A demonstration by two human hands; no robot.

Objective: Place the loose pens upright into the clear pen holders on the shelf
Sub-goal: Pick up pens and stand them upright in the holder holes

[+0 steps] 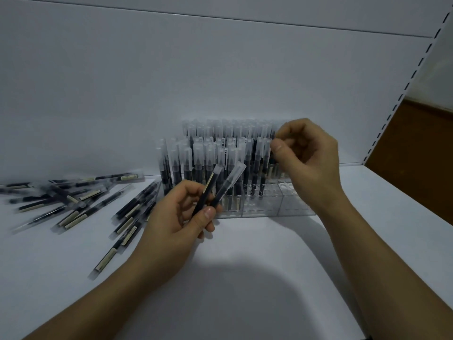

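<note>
Across the white flat shelf (pixel 245 278), clear plastic pen holders (pixel 294 204) stand near the back, crowded with upright black pens (pixel 210 155). Loose black pens (pixel 73 200) lie scattered to their left. The left hand (pixel 176 222) grips two black clear-capped pens (pixel 226 186). The right hand (pixel 306 160) curls at the upright caps; whether it pinches one I cannot tell.

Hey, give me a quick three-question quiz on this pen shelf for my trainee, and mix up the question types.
1. True or false: the left hand holds two pens.
2. Multiple choice: the loose pens lie on which side of the clear pen holder? A left, B right, C behind.
3. Fill in: the holder's empty slots are at its front ____ end.

Key: 1 true; 2 A; 3 right.
</note>
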